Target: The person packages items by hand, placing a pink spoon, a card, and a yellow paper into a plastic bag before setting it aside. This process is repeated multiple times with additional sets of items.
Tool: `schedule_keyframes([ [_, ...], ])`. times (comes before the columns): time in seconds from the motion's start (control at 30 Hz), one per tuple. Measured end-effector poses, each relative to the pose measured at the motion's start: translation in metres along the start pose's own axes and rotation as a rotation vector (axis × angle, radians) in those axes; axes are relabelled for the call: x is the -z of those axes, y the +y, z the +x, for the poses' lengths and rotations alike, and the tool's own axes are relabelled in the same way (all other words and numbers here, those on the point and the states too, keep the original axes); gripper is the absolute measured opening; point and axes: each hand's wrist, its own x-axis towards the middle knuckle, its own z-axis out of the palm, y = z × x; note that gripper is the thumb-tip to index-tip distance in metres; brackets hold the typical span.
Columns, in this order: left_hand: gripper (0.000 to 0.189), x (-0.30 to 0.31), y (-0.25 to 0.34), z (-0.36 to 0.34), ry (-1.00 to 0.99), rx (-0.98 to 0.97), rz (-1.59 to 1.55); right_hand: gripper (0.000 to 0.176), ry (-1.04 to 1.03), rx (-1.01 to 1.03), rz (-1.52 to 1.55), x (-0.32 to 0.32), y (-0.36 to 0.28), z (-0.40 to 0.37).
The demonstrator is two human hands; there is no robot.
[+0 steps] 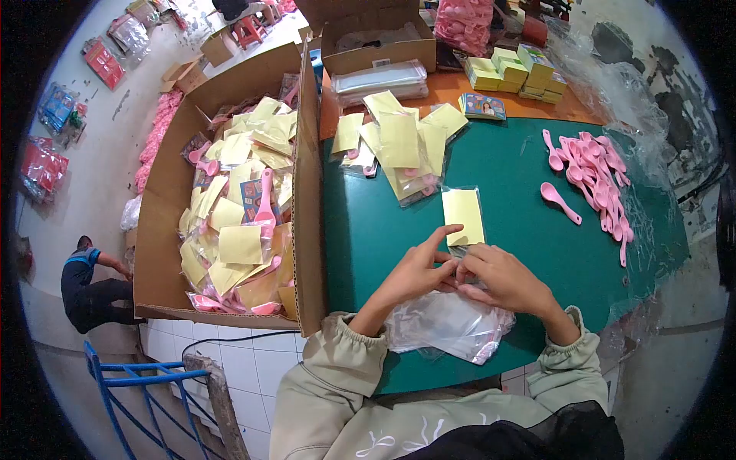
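Observation:
A clear plastic bag with a pale yellow card (464, 215) inside lies on the green tabletop in front of me. Its near end runs under my fingers. My left hand (420, 268) has the index finger stretched over the card's lower edge, while the thumb and other fingers close at the bag's near end. My right hand (502, 280) is curled, its fingertips pinched on that same end and meeting the left thumb. Just what lies between the fingertips is partly hidden. Beneath both wrists is a pile of clear plastic bags (445, 326).
A big cardboard box (310, 230) of bagged cards and pink spoons stands left. Pink spoons (594, 172) are heaped right, one spoon (560, 203) apart. Filled packets (399, 142), card stacks (510, 69) and a plastic-sleeve pile (379, 80) lie behind. Another person (96, 284) bends at far left.

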Motion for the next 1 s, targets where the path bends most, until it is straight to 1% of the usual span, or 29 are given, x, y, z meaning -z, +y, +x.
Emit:
schedule_keyframes([
  [0.03,0.048,0.0,-0.002,0.001,0.007,-0.018,-0.024,0.018,-0.024,-0.002,0.026,0.0,0.0,0.0],
  [0.13,0.044,0.001,-0.008,0.005,0.019,-0.027,-0.01,0.016,-0.004,0.014,0.042,-0.005,0.003,0.001],
  [0.23,0.04,0.004,-0.022,0.013,0.05,-0.077,0.146,0.015,-0.02,0.049,0.031,-0.001,0.003,-0.001],
  [0.33,0.036,0.002,-0.029,0.017,0.104,-0.071,0.084,0.014,-0.106,0.09,0.22,0.016,0.016,-0.007],
  [0.43,0.034,0.01,-0.016,0.015,0.128,-0.091,-0.057,0.014,-0.104,0.003,0.455,0.051,0.02,-0.025],
  [0.47,0.033,0.009,-0.01,0.012,0.095,-0.063,-0.16,0.015,-0.077,0.01,0.517,0.066,0.029,-0.034],
  [0.5,0.034,0.009,-0.009,0.012,0.072,-0.036,-0.155,0.017,-0.05,0.017,0.581,0.083,0.044,-0.048],
  [0.53,0.034,0.01,-0.009,0.011,0.05,-0.008,-0.151,0.019,-0.026,-0.03,0.698,0.104,0.061,-0.067],
  [0.57,0.035,0.01,-0.008,0.01,0.028,0.02,-0.146,0.018,0.038,-0.039,0.715,0.123,0.084,-0.086],
  [0.6,0.035,0.008,-0.005,0.009,0.014,0.028,-0.162,0.014,0.146,-0.199,0.69,0.144,0.104,-0.109],
  [0.63,0.035,0.005,0.0,0.006,-0.002,0.033,-0.176,0.023,0.275,-0.336,0.667,0.164,0.14,-0.132],
  [0.67,0.035,0.004,0.004,0.005,-0.017,0.036,-0.19,0.024,0.456,-0.553,0.446,0.181,0.195,-0.168],
  [0.7,0.035,0.003,0.004,0.004,-0.04,0.037,-0.172,0.027,0.63,-0.762,0.213,0.192,0.231,-0.192],
  [0.77,0.034,0.003,0.005,0.004,-0.081,0.033,-0.136,0.028,0.632,-0.923,-0.139,0.19,0.224,-0.199],
  [0.8,0.034,0.003,0.003,0.005,-0.08,0.047,-0.181,0.029,0.627,-0.995,-0.315,0.184,0.218,-0.204],
  [0.87,0.034,0.001,0.003,0.007,-0.059,0.014,-0.256,0.033,0.593,-1.132,-0.659,0.169,0.21,-0.204],
  [0.9,0.034,0.0,0.002,0.007,-0.052,0.009,-0.291,0.039,0.545,-1.066,-0.534,0.151,0.162,-0.153],
  [0.93,0.034,0.001,-0.005,0.011,-0.072,-0.039,-0.314,0.046,0.617,-0.615,-0.392,0.122,0.148,-0.134],
  [0.97,0.033,-0.001,-0.003,0.011,-0.057,-0.043,-0.338,0.056,0.472,-0.377,-0.199,0.108,0.099,-0.09],
  [1.0,0.033,-0.005,0.002,0.011,-0.041,-0.052,-0.36,0.064,0.345,-0.197,-0.02,0.092,0.079,-0.064],
])
